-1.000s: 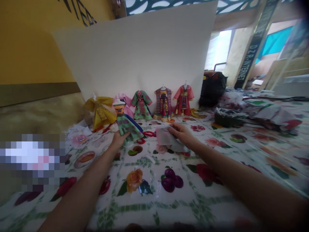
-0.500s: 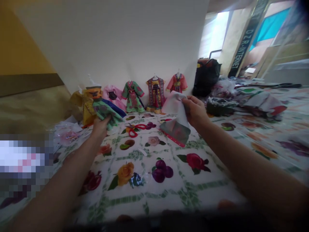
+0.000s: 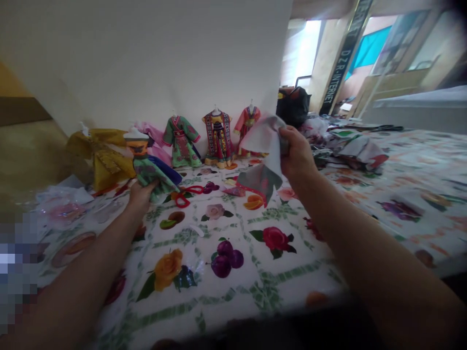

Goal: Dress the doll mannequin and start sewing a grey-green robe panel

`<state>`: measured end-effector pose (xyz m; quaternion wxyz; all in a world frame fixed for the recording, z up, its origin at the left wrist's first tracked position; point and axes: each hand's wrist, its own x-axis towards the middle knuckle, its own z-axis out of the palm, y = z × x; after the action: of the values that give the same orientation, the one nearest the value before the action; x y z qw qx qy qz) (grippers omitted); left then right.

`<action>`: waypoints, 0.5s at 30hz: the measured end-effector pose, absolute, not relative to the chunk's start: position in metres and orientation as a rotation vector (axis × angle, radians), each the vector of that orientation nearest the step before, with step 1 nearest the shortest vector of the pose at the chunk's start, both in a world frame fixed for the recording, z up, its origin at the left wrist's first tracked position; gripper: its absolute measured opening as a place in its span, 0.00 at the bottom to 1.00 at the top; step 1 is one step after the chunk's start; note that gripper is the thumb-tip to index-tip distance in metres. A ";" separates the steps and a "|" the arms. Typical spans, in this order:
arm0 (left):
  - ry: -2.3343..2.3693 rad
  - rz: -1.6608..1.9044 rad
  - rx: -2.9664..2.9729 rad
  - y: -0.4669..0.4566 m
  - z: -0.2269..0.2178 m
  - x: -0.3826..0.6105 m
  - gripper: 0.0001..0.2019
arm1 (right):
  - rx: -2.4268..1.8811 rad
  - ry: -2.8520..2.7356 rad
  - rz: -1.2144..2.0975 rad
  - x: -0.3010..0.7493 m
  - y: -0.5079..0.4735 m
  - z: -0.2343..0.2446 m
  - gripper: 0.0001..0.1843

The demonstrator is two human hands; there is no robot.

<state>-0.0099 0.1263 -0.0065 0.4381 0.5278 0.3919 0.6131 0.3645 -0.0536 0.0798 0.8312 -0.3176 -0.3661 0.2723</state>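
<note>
Bare left hand (image 3: pixel 140 195) curled closed low, bare right hand (image 3: pixel 297 153) clenched higher, bare forearms (image 3: pixel 350 233) reaching forward, wrists angled inward

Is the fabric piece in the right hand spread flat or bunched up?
Bunched and hanging, not spread: the right hand pinches the fabric piece near its top, and the lower part dangles in loose folds.

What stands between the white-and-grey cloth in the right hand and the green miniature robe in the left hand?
Nothing visible: the air between the white-and-grey cloth in the right hand and the green miniature robe in the left hand is open. Red-handled scissors lie below, on the floral tablecloth.
</note>
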 end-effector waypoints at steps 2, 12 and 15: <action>0.970 1.517 1.306 0.124 -0.006 -0.012 0.17 | -0.634 -0.723 0.580 0.374 -0.057 0.085 0.02; 0.890 1.541 1.235 0.124 -0.008 -0.008 0.14 | -0.635 -0.704 0.673 0.376 -0.057 0.082 0.03; 0.889 1.536 1.222 0.124 -0.011 0.002 0.15 | -0.652 -0.766 0.645 0.374 -0.057 0.080 0.05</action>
<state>0.0020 0.1236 -0.0106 0.4737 0.4995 0.3632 0.6278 0.3741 -0.0571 0.0799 0.8268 -0.3069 -0.3605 0.3037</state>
